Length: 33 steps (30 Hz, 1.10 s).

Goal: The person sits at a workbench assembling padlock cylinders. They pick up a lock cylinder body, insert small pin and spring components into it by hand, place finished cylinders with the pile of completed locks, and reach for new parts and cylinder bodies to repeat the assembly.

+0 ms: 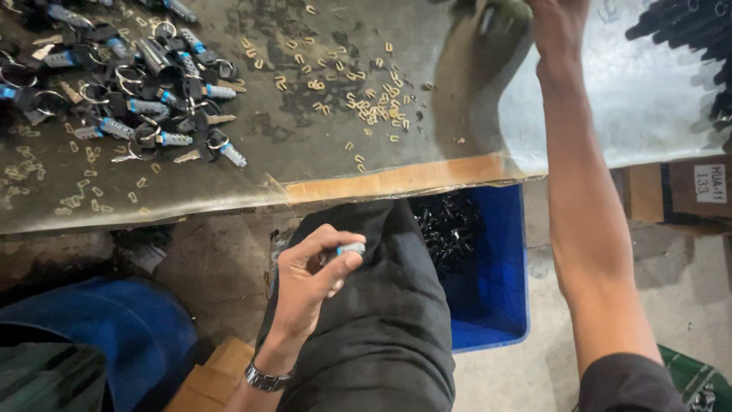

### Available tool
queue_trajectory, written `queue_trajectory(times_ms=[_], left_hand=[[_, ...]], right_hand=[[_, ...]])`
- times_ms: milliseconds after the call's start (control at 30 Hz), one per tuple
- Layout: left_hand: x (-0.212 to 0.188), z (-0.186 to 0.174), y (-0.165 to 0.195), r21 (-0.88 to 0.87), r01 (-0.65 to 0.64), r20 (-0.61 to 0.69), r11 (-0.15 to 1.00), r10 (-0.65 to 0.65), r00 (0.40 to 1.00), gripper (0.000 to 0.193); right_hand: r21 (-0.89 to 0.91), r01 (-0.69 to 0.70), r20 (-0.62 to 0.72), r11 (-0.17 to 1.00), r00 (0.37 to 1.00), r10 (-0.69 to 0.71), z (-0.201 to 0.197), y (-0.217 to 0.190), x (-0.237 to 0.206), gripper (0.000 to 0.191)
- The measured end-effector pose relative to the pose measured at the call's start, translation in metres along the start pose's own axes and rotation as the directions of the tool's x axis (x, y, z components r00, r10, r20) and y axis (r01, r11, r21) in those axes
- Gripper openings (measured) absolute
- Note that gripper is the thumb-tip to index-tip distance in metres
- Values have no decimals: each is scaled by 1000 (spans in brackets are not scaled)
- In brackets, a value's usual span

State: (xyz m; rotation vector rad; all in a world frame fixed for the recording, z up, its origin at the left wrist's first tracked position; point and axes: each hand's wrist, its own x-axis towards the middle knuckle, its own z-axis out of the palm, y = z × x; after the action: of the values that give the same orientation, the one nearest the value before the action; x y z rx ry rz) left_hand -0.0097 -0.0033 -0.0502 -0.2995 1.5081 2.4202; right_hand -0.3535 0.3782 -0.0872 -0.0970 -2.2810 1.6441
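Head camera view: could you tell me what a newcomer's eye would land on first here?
Probably the heap of keys and small lock cylinders at the worktable's upper left, with tiny brass pieces scattered to its right. Below the table edge, the left hand pinches a small silvery cylinder over a dark-trousered lap, beside a blue bin of black parts. The right hand reaches far across the table.
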Motion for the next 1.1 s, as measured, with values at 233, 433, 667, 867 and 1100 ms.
queue_trajectory(times_ms=[233, 433, 667, 867, 1100], left_hand=[[2, 0, 13, -291, 245, 89, 925, -229, 969, 37], [3, -2, -8, -392, 290, 231, 873, -211, 950, 28], [-2, 0, -6, -362, 295, 173, 884, -247, 953, 33], [-4, -1, -14, -355, 409, 266, 841, -329, 906, 37], [-12, 2, -33, -293, 359, 269, 886, -284, 920, 21]], right_hand=[[421, -51, 107, 906, 994, 6, -14, -91, -128, 39], [601, -128, 163, 789, 986, 36, 31, -156, -314, 52], [777, -320, 225, 542, 945, 237, 53, -156, -356, 34], [726, -398, 287, 561, 917, 279, 51, -148, -368, 34], [645, -418, 290, 640, 909, 301, 55, -149, -374, 33]])
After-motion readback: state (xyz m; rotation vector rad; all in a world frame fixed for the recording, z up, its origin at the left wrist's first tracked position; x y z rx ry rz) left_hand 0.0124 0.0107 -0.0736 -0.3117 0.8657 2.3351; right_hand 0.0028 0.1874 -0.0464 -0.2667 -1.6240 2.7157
